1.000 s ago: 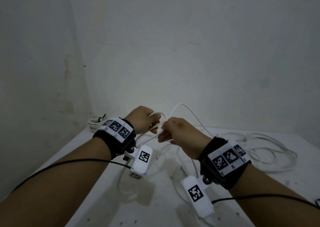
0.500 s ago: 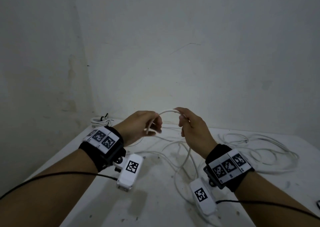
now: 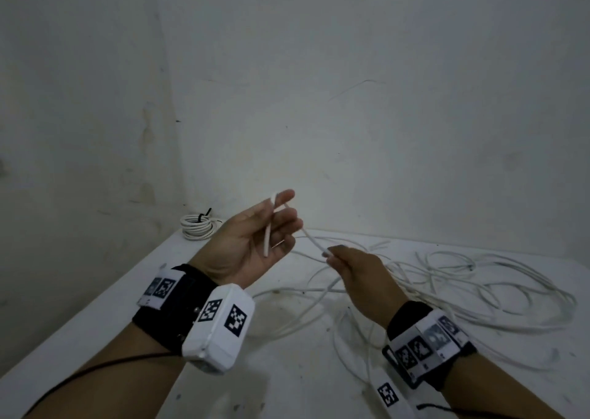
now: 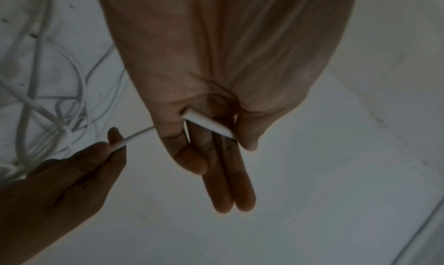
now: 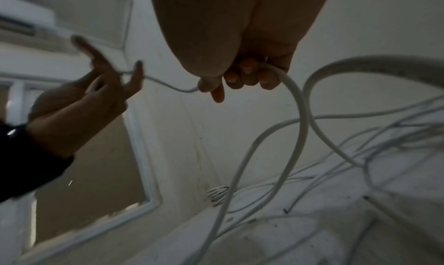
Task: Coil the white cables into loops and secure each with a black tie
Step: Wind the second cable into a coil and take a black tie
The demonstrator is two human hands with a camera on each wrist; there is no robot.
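Rolled left hand (image 3: 245, 249) palm-up since a moment ago, fingers straightened, gripping white cable (image 3: 267, 233) end between them. Pinches same cable just beside with right hand (image 3: 357, 268). Trails its slack over right side of tabletop (image 3: 287, 370); leaves tied coil (image 3: 196, 227) at far-left corner.

White table (image 3: 95, 323): loose white cables (image 3: 463, 278), tied coil (image 3: 196, 227) far-left corner.

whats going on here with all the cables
A person is working on a white cable over a table. The left hand, palm up, holds the cable's end, and the right hand grips the same cable a little further along. The rest of it lies in a loose tangle on the table. One coil, already bound with a black tie, sits in the far left corner.
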